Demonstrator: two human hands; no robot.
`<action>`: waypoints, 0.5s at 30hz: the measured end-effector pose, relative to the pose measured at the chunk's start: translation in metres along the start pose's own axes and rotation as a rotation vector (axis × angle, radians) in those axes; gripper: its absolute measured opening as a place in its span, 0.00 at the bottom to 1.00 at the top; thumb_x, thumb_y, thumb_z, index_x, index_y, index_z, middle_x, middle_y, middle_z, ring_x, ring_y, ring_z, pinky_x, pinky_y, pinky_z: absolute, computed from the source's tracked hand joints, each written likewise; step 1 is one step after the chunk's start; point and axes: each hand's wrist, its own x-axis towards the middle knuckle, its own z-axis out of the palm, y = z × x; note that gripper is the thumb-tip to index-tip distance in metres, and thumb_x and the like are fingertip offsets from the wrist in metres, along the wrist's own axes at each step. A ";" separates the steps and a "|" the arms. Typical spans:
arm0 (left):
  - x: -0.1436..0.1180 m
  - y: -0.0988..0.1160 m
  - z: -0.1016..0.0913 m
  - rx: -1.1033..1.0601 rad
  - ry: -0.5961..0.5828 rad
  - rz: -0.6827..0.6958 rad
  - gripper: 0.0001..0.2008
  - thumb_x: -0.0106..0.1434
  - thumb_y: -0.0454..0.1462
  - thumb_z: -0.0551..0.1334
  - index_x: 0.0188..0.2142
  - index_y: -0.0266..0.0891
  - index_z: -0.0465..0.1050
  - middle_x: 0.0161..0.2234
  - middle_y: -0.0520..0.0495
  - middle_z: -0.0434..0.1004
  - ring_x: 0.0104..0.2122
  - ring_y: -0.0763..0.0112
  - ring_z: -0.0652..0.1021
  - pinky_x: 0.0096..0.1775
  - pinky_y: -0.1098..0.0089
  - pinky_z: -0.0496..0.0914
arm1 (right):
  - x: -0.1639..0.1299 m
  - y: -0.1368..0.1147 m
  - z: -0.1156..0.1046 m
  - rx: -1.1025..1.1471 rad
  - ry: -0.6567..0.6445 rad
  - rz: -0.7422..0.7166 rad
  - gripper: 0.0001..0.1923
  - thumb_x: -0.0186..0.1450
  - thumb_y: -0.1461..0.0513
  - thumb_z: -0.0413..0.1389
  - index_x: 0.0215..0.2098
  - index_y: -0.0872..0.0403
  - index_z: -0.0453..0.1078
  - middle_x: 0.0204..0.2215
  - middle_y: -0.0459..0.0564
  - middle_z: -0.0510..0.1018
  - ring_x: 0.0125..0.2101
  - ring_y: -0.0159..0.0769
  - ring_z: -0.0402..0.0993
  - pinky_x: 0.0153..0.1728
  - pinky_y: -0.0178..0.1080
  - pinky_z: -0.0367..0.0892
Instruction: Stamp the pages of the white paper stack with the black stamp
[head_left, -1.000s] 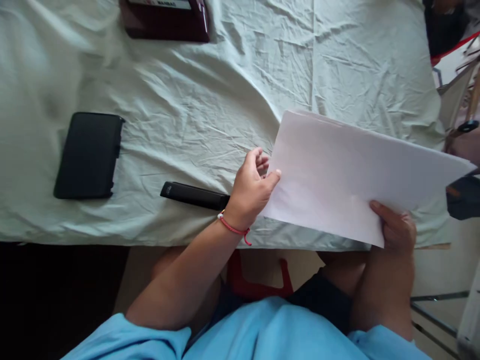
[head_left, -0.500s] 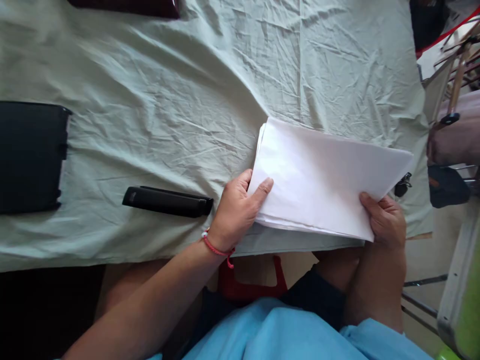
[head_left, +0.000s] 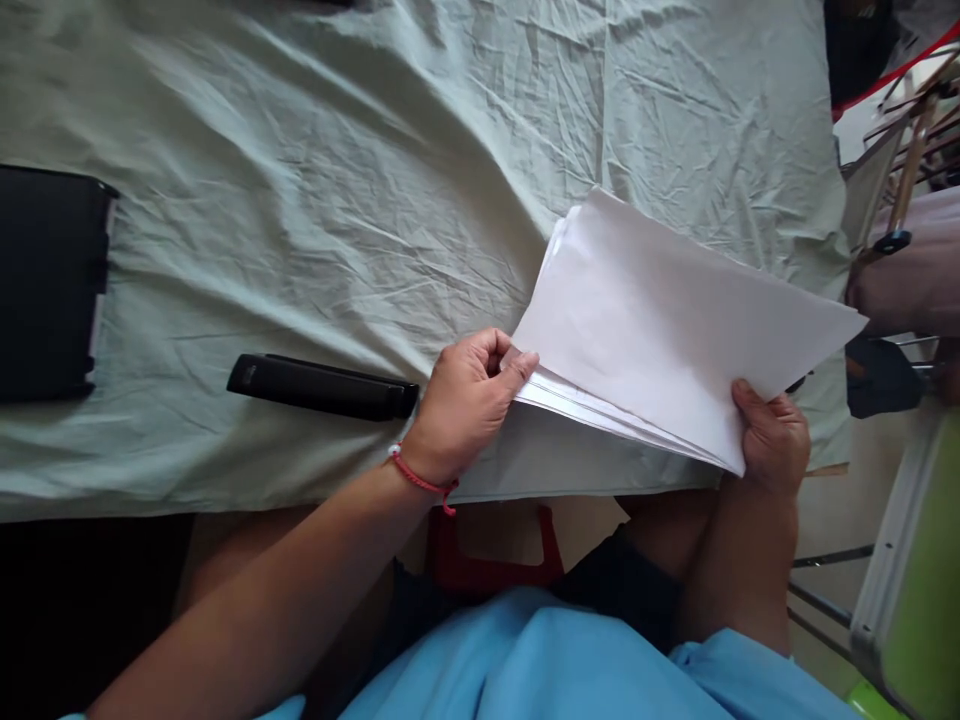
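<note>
A stack of white paper sheets is held tilted above the table's near edge. My left hand pinches the stack's lower left corner between thumb and fingers. At the lower right corner my right hand grips it, thumb on top and fingers partly hidden beneath. The sheets are slightly fanned along the near edge and at the upper left. Just left of my left hand lies a black stapler on the cloth, not touched by either hand.
A wrinkled pale green cloth covers the table. A black flat case or box sits at the left edge. Part of a red plastic stool shows below the table. Metal-framed furniture stands at the right.
The paper stack has turned so its far edge slants down to the right, and its sheets have fanned more along the near edge. Both hands still hold it.
</note>
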 end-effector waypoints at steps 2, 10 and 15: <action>0.000 0.000 0.000 0.042 0.047 0.016 0.19 0.65 0.50 0.69 0.28 0.40 0.69 0.26 0.54 0.65 0.28 0.73 0.63 0.31 0.70 0.57 | 0.000 -0.001 -0.001 -0.003 0.003 -0.004 0.27 0.41 0.49 0.77 0.35 0.54 0.82 0.38 0.50 0.85 0.47 0.38 0.80 0.67 0.48 0.73; -0.001 0.000 0.001 -0.078 -0.027 -0.002 0.19 0.64 0.49 0.72 0.29 0.41 0.68 0.26 0.54 0.65 0.27 0.74 0.63 0.28 0.71 0.57 | 0.002 0.000 -0.004 0.008 0.047 -0.005 0.26 0.43 0.50 0.77 0.36 0.55 0.81 0.39 0.49 0.85 0.45 0.36 0.80 0.66 0.46 0.74; -0.001 -0.003 0.003 -0.151 -0.006 -0.047 0.22 0.70 0.52 0.65 0.27 0.43 0.65 0.22 0.54 0.61 0.22 0.74 0.61 0.23 0.70 0.56 | 0.003 0.004 -0.003 0.034 0.055 -0.018 0.27 0.44 0.50 0.77 0.37 0.56 0.81 0.40 0.50 0.85 0.47 0.37 0.81 0.62 0.42 0.77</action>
